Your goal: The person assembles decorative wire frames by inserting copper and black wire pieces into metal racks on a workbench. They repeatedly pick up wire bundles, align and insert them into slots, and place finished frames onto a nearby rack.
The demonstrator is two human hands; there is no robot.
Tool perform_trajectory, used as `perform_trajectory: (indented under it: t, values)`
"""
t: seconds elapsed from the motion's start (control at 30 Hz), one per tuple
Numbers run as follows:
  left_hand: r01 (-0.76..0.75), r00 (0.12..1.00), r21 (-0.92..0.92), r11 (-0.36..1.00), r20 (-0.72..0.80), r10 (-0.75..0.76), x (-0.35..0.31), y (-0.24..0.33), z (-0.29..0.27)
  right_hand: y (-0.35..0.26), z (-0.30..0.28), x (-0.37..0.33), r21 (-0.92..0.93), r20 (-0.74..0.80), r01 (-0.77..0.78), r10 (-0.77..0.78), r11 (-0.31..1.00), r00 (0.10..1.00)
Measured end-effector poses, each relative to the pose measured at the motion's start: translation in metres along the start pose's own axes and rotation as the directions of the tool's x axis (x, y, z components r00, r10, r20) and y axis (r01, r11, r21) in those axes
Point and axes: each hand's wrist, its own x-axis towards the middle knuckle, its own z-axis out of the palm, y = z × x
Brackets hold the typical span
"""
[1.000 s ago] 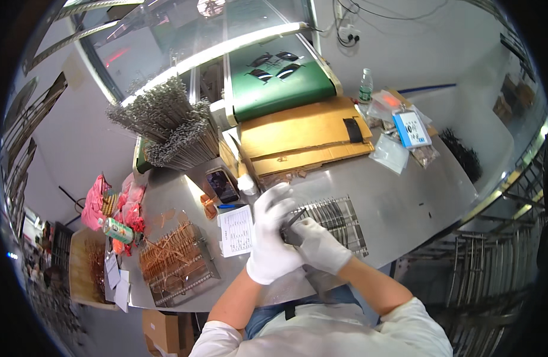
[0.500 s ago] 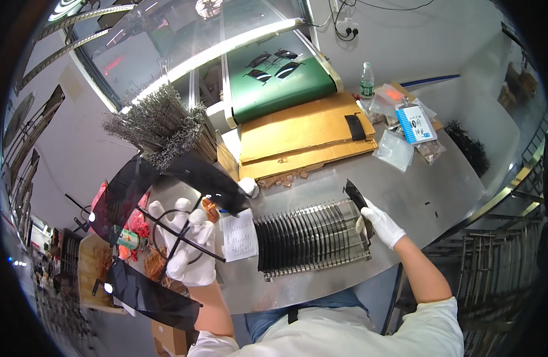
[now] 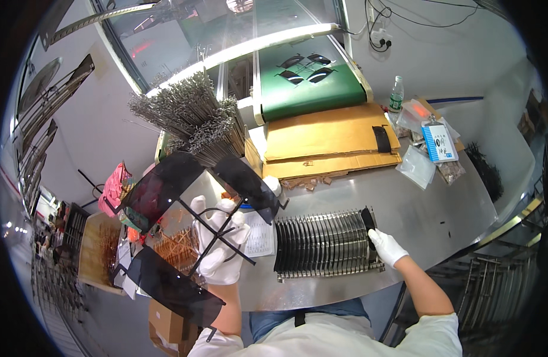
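Note:
My left hand [image 3: 217, 247], in a white glove, is closed around a black wire frame [image 3: 223, 233] with crossed rods. Large curved dark lenses hang from its arms: one at the upper left [image 3: 167, 181], one at the upper right [image 3: 250, 187] and one below [image 3: 173, 285]. On the metal table lies a slotted metal rack [image 3: 321, 244] filled with a row of thin dark curved pieces. My right hand [image 3: 387, 248], gloved too, pinches a dark lens [image 3: 368, 221] at the rack's right end. Its lower part is partly hidden by the fingers.
Behind the rack lie flat cardboard sheets [image 3: 327, 143], with a green conveyor belt [image 3: 309, 98] carrying dark lenses beyond. A bundle of metal wire hooks [image 3: 196, 116] stands back left. A written sheet [image 3: 259, 236] touches the rack's left. Back right: a bottle [image 3: 396, 95], bags [image 3: 417, 166] and a blue-white card [image 3: 439, 143].
The right hand has brought the dark lens down from above the rack's right end to within its row. The left hand's frame has turned a little. The whole view has shifted.

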Motion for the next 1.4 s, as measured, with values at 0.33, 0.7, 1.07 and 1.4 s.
perform_trajectory:
  t: [0.33, 0.7, 1.07, 1.4]
  values:
    - [0.102, 0.987, 0.007, 0.995, 0.127, -0.102, 0.014, -0.005, 0.012, -0.062, -0.022, -0.009, -0.63, -0.334, 0.18, -0.473, 0.755, 0.815]
    - [0.188, 0.982, -0.114, 0.976, 0.023, -0.186, -0.005, 0.002, -0.039, -0.118, 0.006, 0.007, -0.443, -0.296, 0.446, -0.596, 0.778, 0.746]
    - [0.325, 0.87, 0.056, 0.944, 0.373, -0.322, -0.033, 0.056, 0.043, -0.213, 0.042, -0.06, 0.851, 0.245, 0.03, -0.447, 0.524, 0.86]
    - [0.319, 0.906, 0.343, 0.884, 0.164, -0.39, -0.025, 0.053, 0.002, -0.125, -0.017, -0.024, 0.383, -0.235, 0.401, -0.332, 0.832, 0.914]
